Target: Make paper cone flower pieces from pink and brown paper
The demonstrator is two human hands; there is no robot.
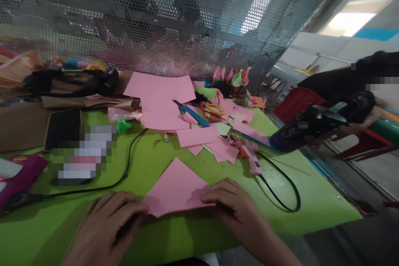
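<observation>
A pink sheet of paper lies at the front of the green table, its pointed corner facing away from me and its near edge slightly raised. My left hand pinches the paper's left corner, the thumb hidden below. At the right corner, my right hand has its fingers closed on the same sheet, fingertips on top. Just beyond the sheet are pink paper pieces in a loose pile. A pink glue gun rests to the right, beyond my right hand.
Large pink sheets, a blue cutter and scissors lie farther back. Phones, a purple power strip and its black cord are at left. A dark tumbler stands right. Another person sits beyond it.
</observation>
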